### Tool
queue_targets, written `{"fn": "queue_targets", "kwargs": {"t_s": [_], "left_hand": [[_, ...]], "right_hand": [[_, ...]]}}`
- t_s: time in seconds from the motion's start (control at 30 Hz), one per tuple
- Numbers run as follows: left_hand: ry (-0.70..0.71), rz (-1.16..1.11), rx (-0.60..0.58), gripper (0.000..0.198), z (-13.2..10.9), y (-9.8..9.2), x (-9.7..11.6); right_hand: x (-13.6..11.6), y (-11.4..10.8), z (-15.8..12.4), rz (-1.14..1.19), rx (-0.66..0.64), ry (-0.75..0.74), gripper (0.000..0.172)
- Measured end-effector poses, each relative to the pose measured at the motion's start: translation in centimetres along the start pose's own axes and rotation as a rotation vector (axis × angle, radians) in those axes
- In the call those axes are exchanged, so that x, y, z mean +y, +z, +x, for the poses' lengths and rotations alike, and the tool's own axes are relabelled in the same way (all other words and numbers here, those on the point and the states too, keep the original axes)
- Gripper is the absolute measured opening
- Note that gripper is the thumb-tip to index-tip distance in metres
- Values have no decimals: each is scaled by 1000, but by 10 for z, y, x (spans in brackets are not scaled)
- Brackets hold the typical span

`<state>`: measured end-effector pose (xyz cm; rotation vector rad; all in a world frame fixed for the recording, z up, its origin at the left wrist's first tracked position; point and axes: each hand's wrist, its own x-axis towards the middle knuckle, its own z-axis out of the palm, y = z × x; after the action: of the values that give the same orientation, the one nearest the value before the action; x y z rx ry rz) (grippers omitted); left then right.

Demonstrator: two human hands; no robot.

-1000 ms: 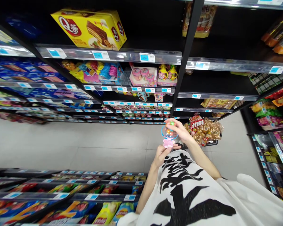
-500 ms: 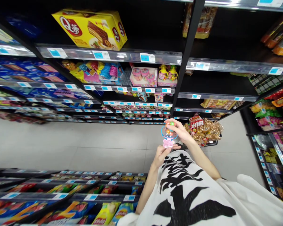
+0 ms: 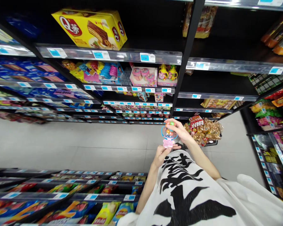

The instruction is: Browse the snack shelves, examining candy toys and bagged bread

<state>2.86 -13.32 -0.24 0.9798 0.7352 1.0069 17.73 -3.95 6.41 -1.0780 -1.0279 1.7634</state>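
Note:
I hold a small candy toy [image 3: 169, 134] in front of my chest: a clear round globe with coloured sweets inside, a blue ring, a green cap and a pink base. My left hand [image 3: 160, 154] grips the pink base from below. My right hand [image 3: 180, 129] pinches the top of the globe, fingers curled round it. Straight ahead, a shelf carries similar toys: a pink display box [image 3: 143, 76] and yellow and green jug-shaped toys [image 3: 168, 72].
Black store shelves with blue price tags stand ahead and to both sides. A yellow cake box [image 3: 91, 28] lies on an upper shelf. A basket of gold-wrapped sweets [image 3: 204, 130] sits on the pale tiled floor [image 3: 73, 144]. Snack bags fill the racks below left.

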Motion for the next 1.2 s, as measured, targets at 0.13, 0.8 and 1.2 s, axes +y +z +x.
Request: {"fn": "queue_targets", "kwargs": {"t_s": [0.13,0.8,1.2], "left_hand": [[5,30,-4,53,1,-1,-2],[-2,34,33,53,-1,2,0],[-24,48,25,56,0,4,6]], "right_hand": [[-1,1,0,-8,4,3,38],[-2,1,-1,-29,2,-1,39],[-2,1,-1,-22,0,6,39]]}}
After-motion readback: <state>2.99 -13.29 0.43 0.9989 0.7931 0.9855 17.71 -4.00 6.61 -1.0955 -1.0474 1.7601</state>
